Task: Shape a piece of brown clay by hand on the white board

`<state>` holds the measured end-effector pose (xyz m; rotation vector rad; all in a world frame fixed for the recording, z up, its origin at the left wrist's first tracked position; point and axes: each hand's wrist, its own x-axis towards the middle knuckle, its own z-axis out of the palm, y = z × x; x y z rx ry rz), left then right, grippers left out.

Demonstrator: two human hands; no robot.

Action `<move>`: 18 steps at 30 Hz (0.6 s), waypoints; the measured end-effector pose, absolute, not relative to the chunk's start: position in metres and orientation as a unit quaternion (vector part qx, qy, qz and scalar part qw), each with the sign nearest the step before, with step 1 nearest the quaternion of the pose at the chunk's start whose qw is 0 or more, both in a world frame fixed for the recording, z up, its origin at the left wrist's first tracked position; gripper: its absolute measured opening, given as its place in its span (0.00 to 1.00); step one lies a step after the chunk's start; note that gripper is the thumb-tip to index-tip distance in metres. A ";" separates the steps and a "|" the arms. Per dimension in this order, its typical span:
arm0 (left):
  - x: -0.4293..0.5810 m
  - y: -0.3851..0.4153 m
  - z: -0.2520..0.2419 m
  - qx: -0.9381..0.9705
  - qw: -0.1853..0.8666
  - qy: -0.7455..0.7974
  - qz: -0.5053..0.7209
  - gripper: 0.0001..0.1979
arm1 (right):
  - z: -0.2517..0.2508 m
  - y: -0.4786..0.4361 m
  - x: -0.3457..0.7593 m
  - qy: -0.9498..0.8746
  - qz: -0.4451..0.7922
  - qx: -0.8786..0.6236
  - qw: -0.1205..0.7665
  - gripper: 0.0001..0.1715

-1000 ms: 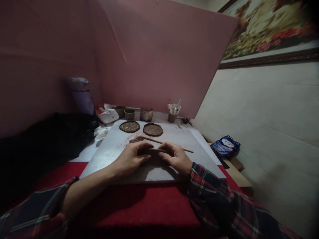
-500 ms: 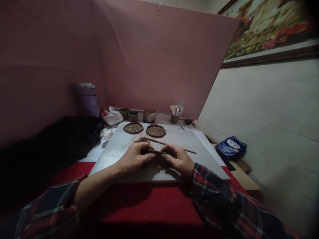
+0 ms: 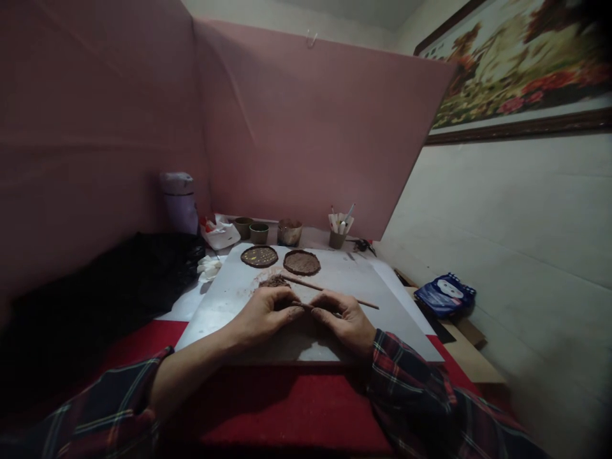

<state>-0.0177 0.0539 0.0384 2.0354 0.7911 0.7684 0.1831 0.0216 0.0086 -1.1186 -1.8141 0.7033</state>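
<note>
My left hand (image 3: 268,315) and my right hand (image 3: 348,319) meet over the front of the white board (image 3: 215,322). Thumbs and fingers of both pinch a thin brown clay strip (image 3: 305,305), of which only a short middle part shows. Just beyond the fingers, a long thin brown rod (image 3: 335,292) lies slantwise on the board. A rough lump of brown clay (image 3: 273,281) sits behind my left hand, with reddish smears around it. Farther back lie two flat brown discs with raised rims, one dotted with yellow (image 3: 259,256), the other plain (image 3: 301,262).
Behind the board stand two small cups (image 3: 259,233), a stained bowl (image 3: 289,233) and a pot of pens (image 3: 337,237). A black bag (image 3: 115,274) and a lilac bottle (image 3: 180,207) are at left. A blue packet (image 3: 444,295) rests at right by the wall.
The whole view has shifted down slightly as the head tilted up. My fingertips are a little closer together, and less of the clay strip shows between them.
</note>
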 end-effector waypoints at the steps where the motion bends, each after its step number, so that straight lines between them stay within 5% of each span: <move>1: -0.018 0.054 0.038 0.806 0.399 0.314 0.306 0.10 | 0.009 0.021 0.183 -0.732 0.276 -0.447 0.433 0.15; 13: -0.016 0.055 0.035 0.799 0.409 0.322 0.302 0.12 | 0.040 0.012 0.184 -0.736 0.081 -0.483 0.468 0.11; 18: -0.016 0.057 0.032 0.802 0.391 0.329 0.309 0.11 | 0.097 -0.059 0.161 -0.759 0.235 -0.439 0.419 0.09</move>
